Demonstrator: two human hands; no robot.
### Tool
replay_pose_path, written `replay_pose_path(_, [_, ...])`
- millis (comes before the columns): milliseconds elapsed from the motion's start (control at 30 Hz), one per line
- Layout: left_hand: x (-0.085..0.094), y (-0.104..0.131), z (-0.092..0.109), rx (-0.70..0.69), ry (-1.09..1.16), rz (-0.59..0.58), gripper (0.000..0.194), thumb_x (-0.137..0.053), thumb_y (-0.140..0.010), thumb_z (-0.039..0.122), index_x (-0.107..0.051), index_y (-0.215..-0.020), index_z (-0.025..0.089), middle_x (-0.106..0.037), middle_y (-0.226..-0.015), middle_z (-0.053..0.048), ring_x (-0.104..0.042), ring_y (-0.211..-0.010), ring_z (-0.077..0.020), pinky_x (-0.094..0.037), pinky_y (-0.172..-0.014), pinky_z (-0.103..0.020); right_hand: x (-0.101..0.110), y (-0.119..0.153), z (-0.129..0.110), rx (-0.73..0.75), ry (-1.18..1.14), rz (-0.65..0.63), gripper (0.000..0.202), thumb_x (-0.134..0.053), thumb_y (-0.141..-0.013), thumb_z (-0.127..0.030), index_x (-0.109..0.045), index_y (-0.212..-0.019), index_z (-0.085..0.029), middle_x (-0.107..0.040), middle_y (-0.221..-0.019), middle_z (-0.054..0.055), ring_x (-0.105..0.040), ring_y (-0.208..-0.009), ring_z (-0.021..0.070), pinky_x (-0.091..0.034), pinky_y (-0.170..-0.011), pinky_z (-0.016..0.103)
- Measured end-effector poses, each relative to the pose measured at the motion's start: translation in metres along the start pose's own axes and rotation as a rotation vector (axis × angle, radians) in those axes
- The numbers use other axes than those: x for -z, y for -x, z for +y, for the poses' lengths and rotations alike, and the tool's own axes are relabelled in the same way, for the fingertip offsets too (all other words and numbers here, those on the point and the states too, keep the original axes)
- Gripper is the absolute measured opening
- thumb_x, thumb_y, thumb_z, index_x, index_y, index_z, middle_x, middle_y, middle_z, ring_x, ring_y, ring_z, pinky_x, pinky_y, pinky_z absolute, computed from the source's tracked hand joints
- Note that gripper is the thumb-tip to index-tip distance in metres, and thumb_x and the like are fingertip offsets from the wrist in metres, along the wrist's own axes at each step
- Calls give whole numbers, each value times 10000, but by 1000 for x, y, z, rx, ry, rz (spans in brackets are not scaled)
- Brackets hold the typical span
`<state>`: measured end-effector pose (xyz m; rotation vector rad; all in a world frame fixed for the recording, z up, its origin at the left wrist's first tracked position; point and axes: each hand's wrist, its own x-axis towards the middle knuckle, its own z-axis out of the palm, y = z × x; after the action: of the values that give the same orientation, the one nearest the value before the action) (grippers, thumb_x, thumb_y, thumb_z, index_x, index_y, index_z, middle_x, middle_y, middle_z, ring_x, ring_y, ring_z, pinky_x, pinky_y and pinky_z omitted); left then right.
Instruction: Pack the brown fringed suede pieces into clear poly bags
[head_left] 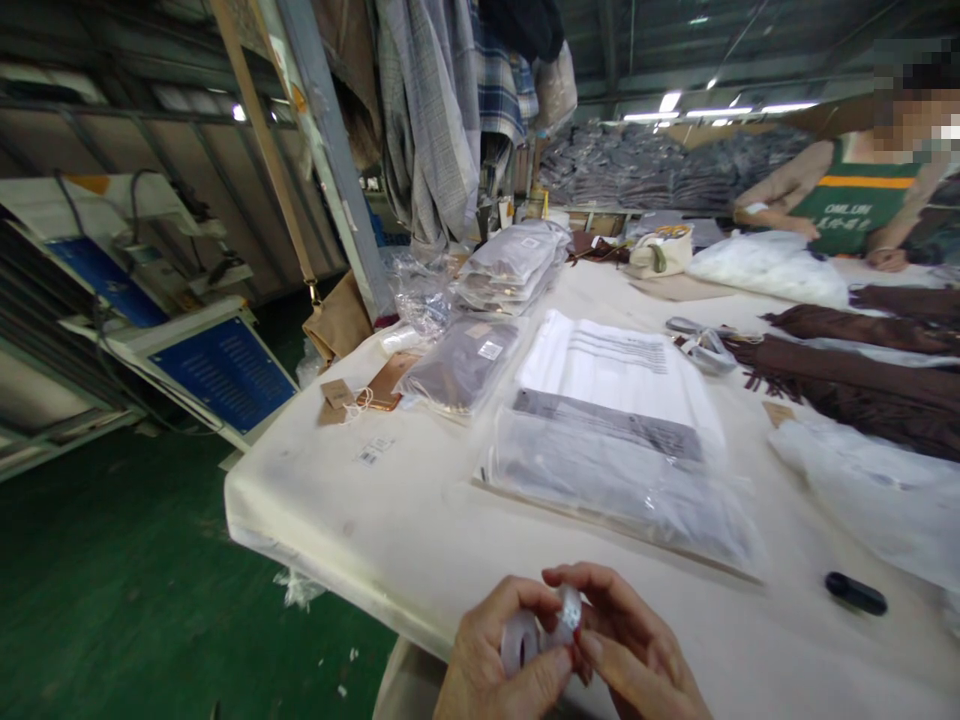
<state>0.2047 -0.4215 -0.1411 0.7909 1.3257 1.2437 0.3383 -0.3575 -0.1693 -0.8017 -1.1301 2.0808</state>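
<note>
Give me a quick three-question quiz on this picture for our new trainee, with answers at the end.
1. What does the left hand hold?
2. True or false: the black object lies on the table, on the right side of the picture.
3. Which colour is the floor?
A) red
B) green
C) yellow

Key:
1. A small pale roll
2. True
3. B

The left grip [478,652] is bare; the right grip [639,640], too.
</note>
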Motion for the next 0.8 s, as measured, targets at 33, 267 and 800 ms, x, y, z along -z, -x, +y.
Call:
replay_pose_path(33, [-1, 0, -1, -3, -9, 16, 330, -681, -672, 421, -597, -861, 163, -550, -620, 19, -389, -501, -74, -254, -476, -205, 0, 0, 1, -2, 4, 0, 400, -721, -684, -428, -625, -1008, -215, -581, -640, -2, -483, -574, 124, -357, -546, 249])
replay_pose_path(267, [-7, -1, -7, -1, -73, 113, 234, -643, -696, 352, -604, -839, 171, -513, -565, 34, -387, -491, -80, -260, -471, -205, -8, 3, 1, 7, 4, 89, 385, -702, -701, -425, -615, -1034, -253, -642, -1076, 65, -593, -774, 169, -437, -593, 247])
replay_pose_path(800, [-13, -4, -20, 44, -46, 166, 256, -666, -674, 400, -607, -805, 188, -485, -606, 44, -388, -530, -80, -282, -519, -219, -8, -5, 17, 82, 61, 248, 276, -652, -743, -445, -667, -929, -241, -652, -1048, 58, -565, -920, 190, -463, -742, 249])
